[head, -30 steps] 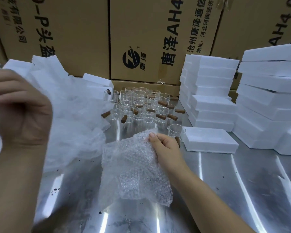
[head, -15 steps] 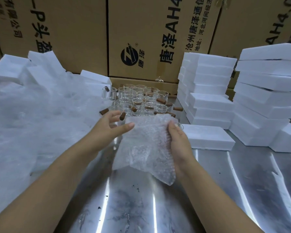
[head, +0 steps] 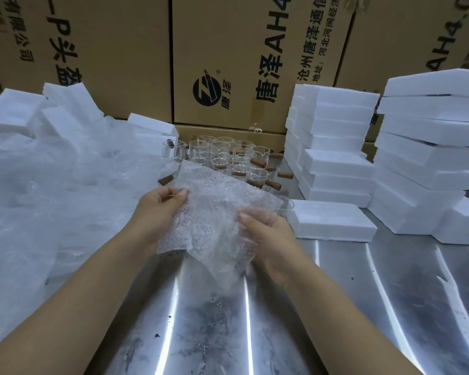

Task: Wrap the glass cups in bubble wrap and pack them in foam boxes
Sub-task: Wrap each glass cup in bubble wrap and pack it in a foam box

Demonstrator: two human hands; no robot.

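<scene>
I have 1 bubble wrap sheet (head: 214, 207) up off the tabletop (head: 255, 320), held between both hands. The left grip (head: 160, 209) pinches its left edge between thumb and fingers, and the right grip (head: 268, 236) holds the lower right part, thumb on top and fingers curled beneath. I see no cup inside the sheet, so by my reading this wrap has not begun.

The glass cups (head: 228, 155) stand bare in a tight cluster just behind the sheet, their brown stub handles pointing every way. 1 lone cup (head: 286, 205) stands apart from them, just beside my right grip and the nearest foam box (head: 333, 220). The foam boxes (head: 333, 147) are stacked white and shut at the right in tall piles — whether any already holds cups I cannot tell. So nearly everything remains, as I judge it: seat a cup on the sheet, roll it, box it, then repeat for the whole cluster.

The tabletop is bright sheet metal, streaked with glare and blotched with dark smudges near me. At the left a loose heap of bubble wrap (head: 52, 198) covers it, with white foam pieces (head: 11, 109) behind — and printed cardboard cartons (head: 228, 50) wall off the back
</scene>
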